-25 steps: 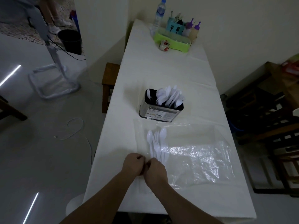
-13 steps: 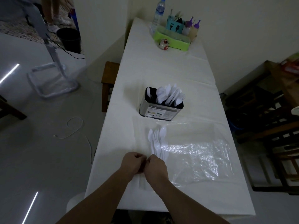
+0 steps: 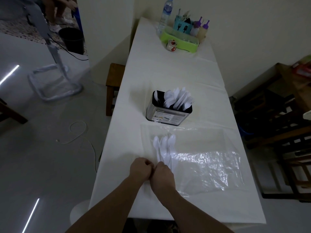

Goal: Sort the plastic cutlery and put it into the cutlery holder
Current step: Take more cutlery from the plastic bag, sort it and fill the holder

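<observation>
head view, dim light. long table under a white cloth (image 3: 168, 78) running near to far.

left hand (image 3: 141, 168) and right hand (image 3: 162, 174) both curled into loose fists at the near part of the table, knuckles touching or almost touching each other. they sit right at the handle ends of a small bundle of white plastic spoons (image 3: 163, 148). the handles run under the right hand; cannot tell whether either hand actually grips them, or whether they pinch the edge of the plastic instead.

spoons lie fanned, bowls pointing far, on the left part of a clear plastic bag (image 3: 198, 158) spread flat and wrinkled on the cloth.

cutlery holder (image 3: 168, 113), a dark metal box with a label on its near face, stands just beyond the far edge of the bag. its right compartment is packed with white cutlery; one white piece stands alone in the left compartment.

far end of table: green tray (image 3: 180, 42), water bottle (image 3: 165, 13), teal utensil cup (image 3: 182, 26), two purple-capped squeeze bottles (image 3: 201, 30).
</observation>
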A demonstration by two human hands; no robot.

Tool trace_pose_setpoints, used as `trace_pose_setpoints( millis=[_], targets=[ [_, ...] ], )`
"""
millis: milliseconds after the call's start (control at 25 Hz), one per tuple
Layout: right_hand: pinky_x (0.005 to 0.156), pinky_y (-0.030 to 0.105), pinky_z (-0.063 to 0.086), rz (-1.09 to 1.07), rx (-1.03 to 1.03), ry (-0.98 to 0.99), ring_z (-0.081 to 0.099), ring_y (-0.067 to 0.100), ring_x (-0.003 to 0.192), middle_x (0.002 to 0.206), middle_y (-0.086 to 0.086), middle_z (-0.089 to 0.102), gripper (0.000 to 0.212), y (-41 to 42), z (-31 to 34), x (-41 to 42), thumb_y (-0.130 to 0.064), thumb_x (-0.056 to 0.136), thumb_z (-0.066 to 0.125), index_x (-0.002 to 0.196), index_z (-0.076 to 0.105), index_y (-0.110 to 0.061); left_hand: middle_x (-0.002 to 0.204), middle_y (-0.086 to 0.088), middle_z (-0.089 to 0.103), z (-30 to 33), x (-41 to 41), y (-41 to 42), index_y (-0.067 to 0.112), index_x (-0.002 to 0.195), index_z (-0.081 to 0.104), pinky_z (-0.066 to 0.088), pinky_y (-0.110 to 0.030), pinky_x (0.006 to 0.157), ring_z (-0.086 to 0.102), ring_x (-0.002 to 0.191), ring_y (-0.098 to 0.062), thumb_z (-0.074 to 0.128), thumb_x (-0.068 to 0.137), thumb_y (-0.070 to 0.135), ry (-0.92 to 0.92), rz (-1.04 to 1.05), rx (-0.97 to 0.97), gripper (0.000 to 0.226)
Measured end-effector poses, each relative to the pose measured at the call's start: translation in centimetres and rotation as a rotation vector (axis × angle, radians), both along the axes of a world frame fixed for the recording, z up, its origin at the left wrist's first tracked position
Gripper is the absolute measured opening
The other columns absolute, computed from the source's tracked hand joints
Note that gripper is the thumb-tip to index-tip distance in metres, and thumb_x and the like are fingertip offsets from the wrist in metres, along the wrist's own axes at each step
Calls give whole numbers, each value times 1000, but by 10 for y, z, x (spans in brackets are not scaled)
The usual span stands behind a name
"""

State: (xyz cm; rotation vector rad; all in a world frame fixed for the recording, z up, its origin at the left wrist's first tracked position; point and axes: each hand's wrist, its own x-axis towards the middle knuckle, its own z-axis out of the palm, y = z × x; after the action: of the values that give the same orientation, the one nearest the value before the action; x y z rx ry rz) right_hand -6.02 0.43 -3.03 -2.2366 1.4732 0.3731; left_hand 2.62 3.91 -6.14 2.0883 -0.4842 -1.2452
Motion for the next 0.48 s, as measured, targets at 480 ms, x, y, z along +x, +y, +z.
trace_pose_setpoints(
  millis=[480],
  targets=[
    [78,29,51,143,12,77,66,23,99,110,8,66,19,-8,10,13,-10,98,42,110,57,-9,72,-9,75,-5,3,-2,15,71,76,62,-42,74,73,70,-26,70,83,21,117,111,-14,14]
  ],
)
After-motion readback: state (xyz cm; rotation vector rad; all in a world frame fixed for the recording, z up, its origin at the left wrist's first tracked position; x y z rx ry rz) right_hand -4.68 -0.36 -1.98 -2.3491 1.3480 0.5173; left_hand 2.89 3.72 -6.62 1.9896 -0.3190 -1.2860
